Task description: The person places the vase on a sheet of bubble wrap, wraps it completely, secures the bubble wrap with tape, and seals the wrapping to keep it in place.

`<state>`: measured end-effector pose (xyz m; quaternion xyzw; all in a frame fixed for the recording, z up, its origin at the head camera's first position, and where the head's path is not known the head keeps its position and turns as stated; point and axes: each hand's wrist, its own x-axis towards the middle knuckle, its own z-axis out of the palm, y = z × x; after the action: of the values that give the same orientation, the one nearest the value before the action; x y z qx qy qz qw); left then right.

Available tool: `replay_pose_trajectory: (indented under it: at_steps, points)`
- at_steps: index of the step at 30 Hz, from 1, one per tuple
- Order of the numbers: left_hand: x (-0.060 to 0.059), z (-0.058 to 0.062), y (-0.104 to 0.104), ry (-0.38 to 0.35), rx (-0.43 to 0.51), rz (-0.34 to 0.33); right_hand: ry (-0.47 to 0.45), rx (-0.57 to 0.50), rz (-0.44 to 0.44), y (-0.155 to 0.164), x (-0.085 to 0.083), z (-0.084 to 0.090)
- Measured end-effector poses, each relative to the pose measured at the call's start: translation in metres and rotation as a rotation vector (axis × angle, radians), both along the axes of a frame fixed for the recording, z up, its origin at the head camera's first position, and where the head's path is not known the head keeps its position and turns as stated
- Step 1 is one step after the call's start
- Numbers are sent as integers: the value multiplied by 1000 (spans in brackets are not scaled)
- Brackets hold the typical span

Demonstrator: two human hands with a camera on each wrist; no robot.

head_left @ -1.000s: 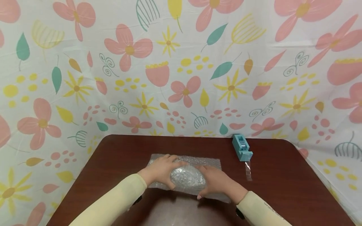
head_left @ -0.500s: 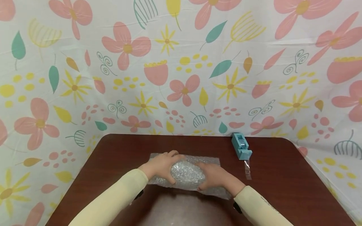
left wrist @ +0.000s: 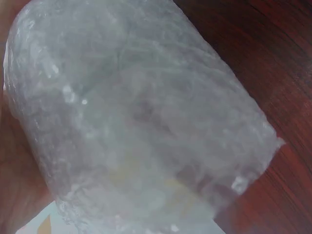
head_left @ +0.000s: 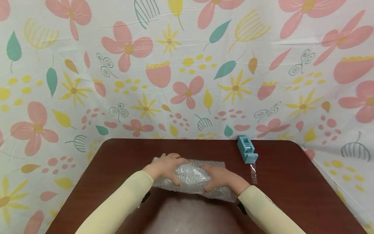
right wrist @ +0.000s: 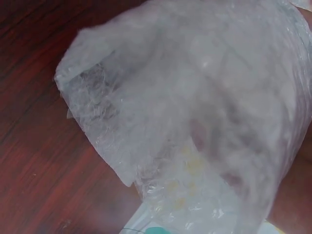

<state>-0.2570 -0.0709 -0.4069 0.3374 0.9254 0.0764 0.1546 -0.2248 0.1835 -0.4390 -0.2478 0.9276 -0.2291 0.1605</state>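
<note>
A bundle rolled in clear bubble wrap lies crosswise between both hands in the head view; what it contains cannot be made out. My left hand grips its left part, fingers over the far side and thumb on the near side. On the right part, my right hand holds it the same way. Close up, the left wrist view shows the roll's end with loose wrap layers. The right wrist view shows the other end, with a loose flap of wrap sticking out.
At the back right of the dark brown table stands a blue tape dispenser. A strip of clear tape hangs from its front. Behind the table is a flower-patterned cloth.
The wrap's near edge has drawn in toward the roll and away from the table's front. My right thumb has moved up along the near side. The head view has shifted slightly.
</note>
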Motion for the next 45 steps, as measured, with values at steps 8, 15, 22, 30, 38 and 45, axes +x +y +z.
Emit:
replay_pose_trajectory:
  at_steps: [8,15,22,30,38,45]
  points:
    - [5,3,2,37,-34,24,-68,13,-27,-1,-6,3]
    - [25,-5,3,255,-35,-35,-142,9,-49,-1,-9,4]
    - [48,-23,-2,501,19,-84,-179,0,-48,-2,-12,3]
    - [58,-46,-15,644,41,-57,-143,1,-27,1,-16,6]
    - [59,-59,-19,767,-48,-40,-156,-16,-29,3,-18,5]
    - [55,-66,-21,881,-135,-70,-183,-51,-3,4,-22,5]
